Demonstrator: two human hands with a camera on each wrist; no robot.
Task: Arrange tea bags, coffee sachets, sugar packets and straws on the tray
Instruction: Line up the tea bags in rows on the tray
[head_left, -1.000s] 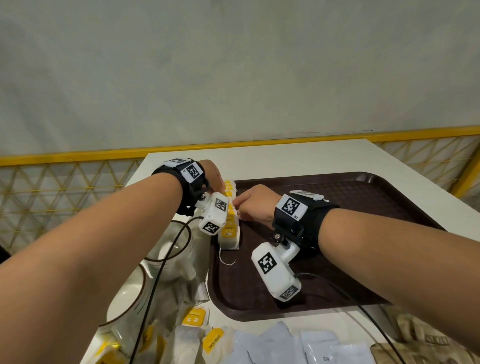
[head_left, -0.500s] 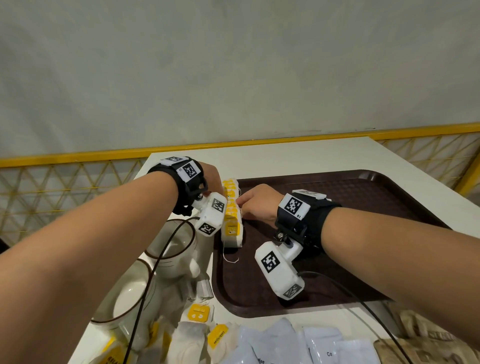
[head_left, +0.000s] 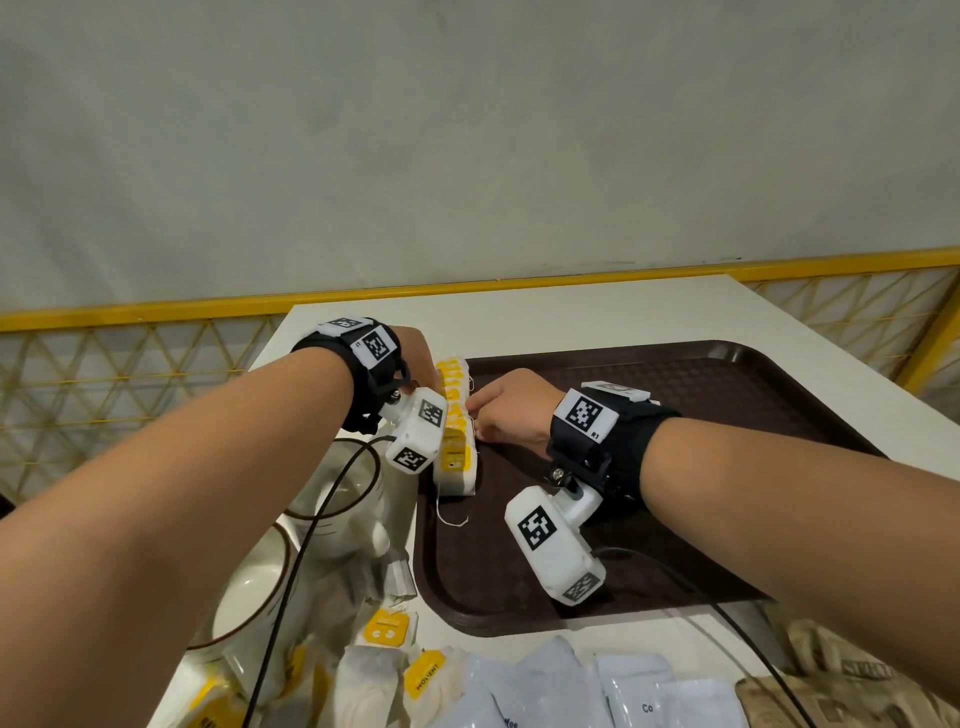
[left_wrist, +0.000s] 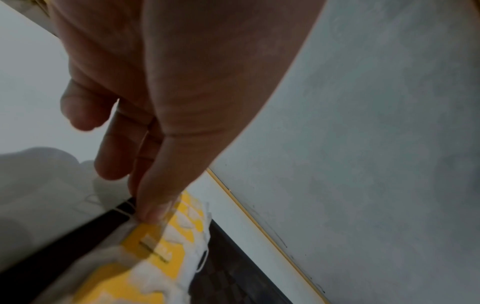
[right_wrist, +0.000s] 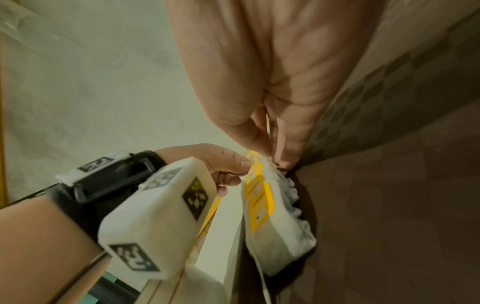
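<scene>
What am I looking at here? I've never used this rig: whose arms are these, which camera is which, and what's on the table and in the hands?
There is no machine: a person works with bare hands, wearing a camera on the head and one on each wrist. The wide picture is the head view; the two close ones look along each hand.

In the head view, a dark brown tray lies on a white table. A row of tea bags with yellow tags runs along the tray's left edge. The left hand and right hand touch that row from either side, fingertips pinching the bags, as if straightening them.

Off the tray: loose tea bags and white sachets at the near edge, brown packets near right, two white cups left.
</scene>
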